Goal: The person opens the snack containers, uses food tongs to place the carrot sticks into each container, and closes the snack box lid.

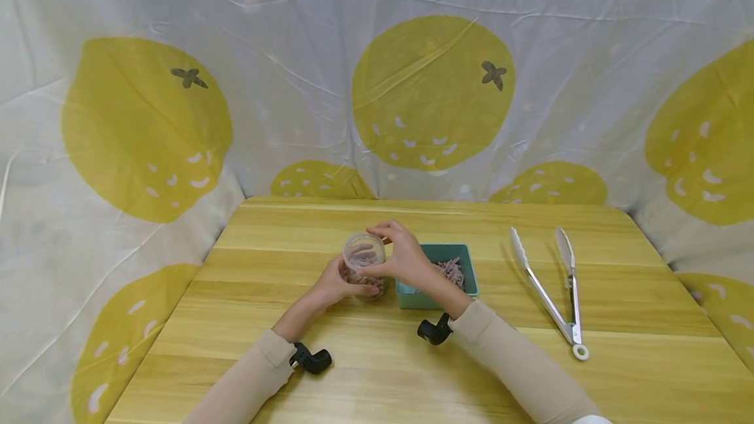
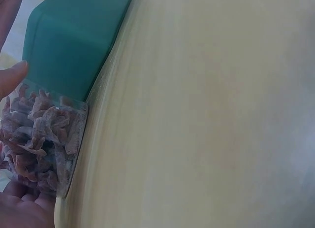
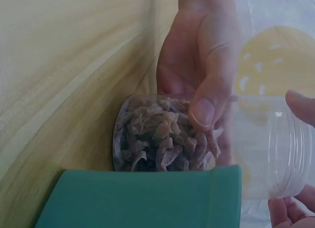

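Observation:
A clear plastic jar (image 1: 355,245), partly filled with curled purplish-grey strips (image 3: 162,137), stands upright on the wooden table. My left hand (image 1: 338,284) grips its lower body, with the thumb across the near side. Up at the ribbed rim, my right hand (image 1: 406,257) holds the jar's top between the thumb in front and the fingers behind. Right beside the jar sits a teal rectangular container (image 1: 432,301) holding more such strips (image 1: 452,271). My right forearm passes over that container and hides part of it.
Metal tongs (image 1: 575,306) with pale tips lie spread on the right of the table (image 1: 377,371). A lemon-patterned cloth (image 1: 294,84) hangs behind the table and along both sides. Black devices sit at both wrists.

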A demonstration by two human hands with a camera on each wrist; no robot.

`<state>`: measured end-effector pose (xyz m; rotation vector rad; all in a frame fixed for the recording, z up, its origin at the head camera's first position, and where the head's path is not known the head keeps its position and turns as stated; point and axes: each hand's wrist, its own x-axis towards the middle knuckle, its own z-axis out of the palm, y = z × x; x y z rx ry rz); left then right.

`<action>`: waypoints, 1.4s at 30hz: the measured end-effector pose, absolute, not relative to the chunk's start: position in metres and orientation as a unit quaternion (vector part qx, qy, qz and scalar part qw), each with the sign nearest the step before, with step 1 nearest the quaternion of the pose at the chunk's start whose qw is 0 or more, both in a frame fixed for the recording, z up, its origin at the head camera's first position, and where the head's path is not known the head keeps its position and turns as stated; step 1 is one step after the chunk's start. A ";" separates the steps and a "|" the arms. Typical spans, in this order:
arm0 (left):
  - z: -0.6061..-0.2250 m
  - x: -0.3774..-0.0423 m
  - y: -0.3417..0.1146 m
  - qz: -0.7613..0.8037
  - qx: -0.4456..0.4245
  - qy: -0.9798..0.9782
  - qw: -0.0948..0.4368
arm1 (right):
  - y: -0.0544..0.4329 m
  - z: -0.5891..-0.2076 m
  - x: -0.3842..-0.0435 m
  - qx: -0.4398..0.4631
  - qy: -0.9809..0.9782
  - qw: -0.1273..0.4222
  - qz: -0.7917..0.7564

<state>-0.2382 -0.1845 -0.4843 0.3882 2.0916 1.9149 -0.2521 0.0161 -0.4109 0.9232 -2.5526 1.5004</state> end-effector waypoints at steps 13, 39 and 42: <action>-0.484 -0.238 -0.185 0.668 0.125 0.720 0.138 | 0.003 -0.415 -0.236 0.208 -0.846 0.080 0.484; -0.479 -0.243 -0.190 0.653 0.181 0.722 0.142 | 0.018 -0.403 -0.236 0.220 -0.837 0.103 0.490; -0.477 -0.244 -0.195 0.640 0.193 0.728 0.148 | 0.033 -0.392 -0.238 0.226 -0.834 0.119 0.489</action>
